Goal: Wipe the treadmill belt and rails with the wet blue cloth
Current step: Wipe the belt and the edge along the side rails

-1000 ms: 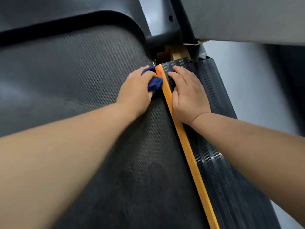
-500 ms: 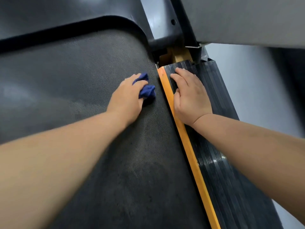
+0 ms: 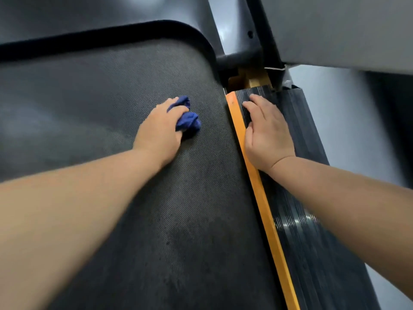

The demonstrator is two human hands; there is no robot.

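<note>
Dark textured treadmill belt (image 3: 107,104) is filling most of the view, running alongside an orange strip (image 3: 264,204) that is edging the ribbed black side rail (image 3: 310,253). Left of the orange strip, out on the belt, the left hand (image 3: 159,132) is gripping the bunched blue cloth (image 3: 188,122), fingers curling round the wad and pressing it onto the belt; the cloth is bulging from the hand on the side facing the strip, apart from it. Right of the strip, the right hand (image 3: 269,136) is lying flat on the rail, fingers straight and close together, thumb just beside the strip. Beyond the strip's far end, a glossy dark motor cover (image 3: 93,14) is curving over the belt.
</note>
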